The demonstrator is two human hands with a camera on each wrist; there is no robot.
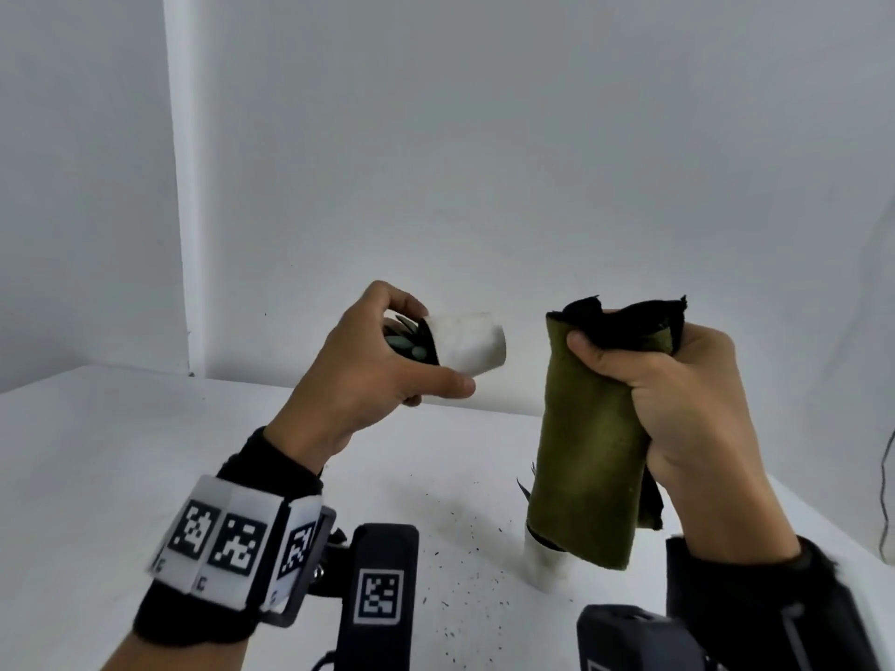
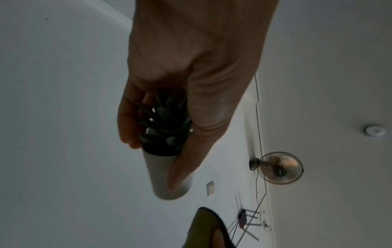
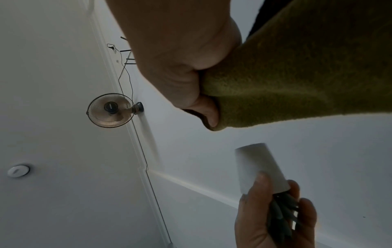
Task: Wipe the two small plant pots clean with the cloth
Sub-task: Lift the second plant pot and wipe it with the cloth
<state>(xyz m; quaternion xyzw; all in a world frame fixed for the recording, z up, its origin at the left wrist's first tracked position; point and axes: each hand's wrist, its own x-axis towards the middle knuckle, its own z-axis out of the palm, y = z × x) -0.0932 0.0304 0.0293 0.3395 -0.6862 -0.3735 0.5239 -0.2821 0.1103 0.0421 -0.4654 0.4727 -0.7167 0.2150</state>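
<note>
Pots first: one white pot [image 1: 472, 345] is up in the air, tipped on its side with its base pointing toward the cloth [image 1: 588, 443], and the left hand [image 1: 382, 365] grips it at the rim end, fingers and thumb curled around the mouth where the small green plant [image 2: 164, 120] sits. The second pot [image 1: 545, 561] stands on the white table [image 1: 121, 452], low in the head view and mostly hidden behind the hanging cloth. The right hand [image 1: 671, 394] is closed tight on the bunched olive cloth, which droops down from the fist; its dark underside shows at the top. Cloth and raised pot are near each other but apart, not touching.

Dark specks [image 1: 460, 573], likely soil, are scattered on the table around the standing pot. The held pot's side looks fairly white, though whether it has been wiped cannot be told. My judgement is that the task is at most partway: the raised pot is being presented for wiping, and the second pot appears untouched and is left to do. Tilting the pot may spill more soil.
</note>
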